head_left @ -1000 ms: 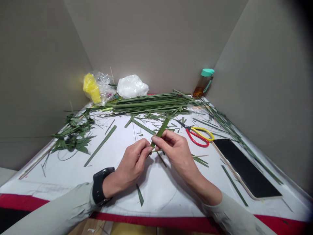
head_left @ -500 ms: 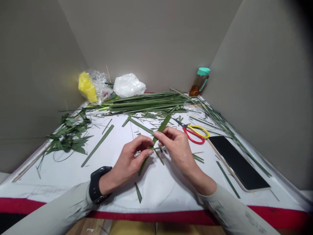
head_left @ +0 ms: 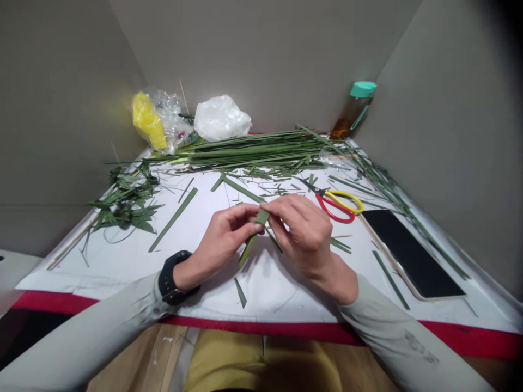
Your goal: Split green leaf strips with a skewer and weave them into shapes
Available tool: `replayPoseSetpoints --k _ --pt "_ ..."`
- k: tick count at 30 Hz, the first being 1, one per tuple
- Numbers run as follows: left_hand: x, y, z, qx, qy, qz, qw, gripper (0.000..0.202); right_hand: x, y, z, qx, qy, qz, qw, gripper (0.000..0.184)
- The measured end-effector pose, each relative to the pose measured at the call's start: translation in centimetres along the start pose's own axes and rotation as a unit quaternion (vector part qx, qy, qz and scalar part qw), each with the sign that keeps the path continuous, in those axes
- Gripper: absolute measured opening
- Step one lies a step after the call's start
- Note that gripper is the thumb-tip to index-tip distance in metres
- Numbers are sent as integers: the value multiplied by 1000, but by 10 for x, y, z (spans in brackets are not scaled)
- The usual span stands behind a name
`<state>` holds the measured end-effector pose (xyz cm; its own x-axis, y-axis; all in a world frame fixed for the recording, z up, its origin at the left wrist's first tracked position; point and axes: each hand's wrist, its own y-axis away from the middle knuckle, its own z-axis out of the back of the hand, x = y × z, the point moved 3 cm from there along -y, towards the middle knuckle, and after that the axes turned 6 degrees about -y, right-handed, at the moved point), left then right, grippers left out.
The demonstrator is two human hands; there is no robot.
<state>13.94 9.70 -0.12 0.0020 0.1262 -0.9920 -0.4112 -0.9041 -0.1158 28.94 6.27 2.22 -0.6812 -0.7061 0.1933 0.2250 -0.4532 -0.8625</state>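
Observation:
Between both hands, over the middle of the table, is a green leaf strip (head_left: 262,217) that is bent over at the fingertips. My left hand (head_left: 224,231), with a black watch at its wrist, pinches it between thumb and fingers. My right hand (head_left: 304,228) grips the same strip from above, palm turned down. One end of the strip hangs below the left thumb. A second, folded leaf strip (head_left: 244,189) stretches from the fingertips toward the back left. How the pieces join is hidden by the fingers.
Scissors (head_left: 335,205) with red and yellow handles lie right of my hands, beside a dark-screened phone (head_left: 412,254). A long leaf bundle (head_left: 261,149) lies across the back, near plastic bags (head_left: 223,118) and a bottle (head_left: 353,110). Woven leaf pieces (head_left: 128,201) lie at left.
My right hand has turned over, palm down, and the upper end of the strip, upright before, is now folded toward me. The view has tilted down slightly.

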Motion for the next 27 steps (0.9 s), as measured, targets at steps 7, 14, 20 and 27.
replayPoseSetpoints --k 7,14,20,27 --pt "-4 -1 3 14 29 -29 999 26 -1 2 -2 48 56 69 995 24" --pt "0 0 5 11 61 -33 998 24 6 2 -4 23 113 169 979 19" --pt "2 0 5 -16 96 -11 995 26 1 4 -10 64 46 92 993 27" --pt "2 -2 9 -76 169 59 981 21 9 6 -13 65 69 146 985 26"
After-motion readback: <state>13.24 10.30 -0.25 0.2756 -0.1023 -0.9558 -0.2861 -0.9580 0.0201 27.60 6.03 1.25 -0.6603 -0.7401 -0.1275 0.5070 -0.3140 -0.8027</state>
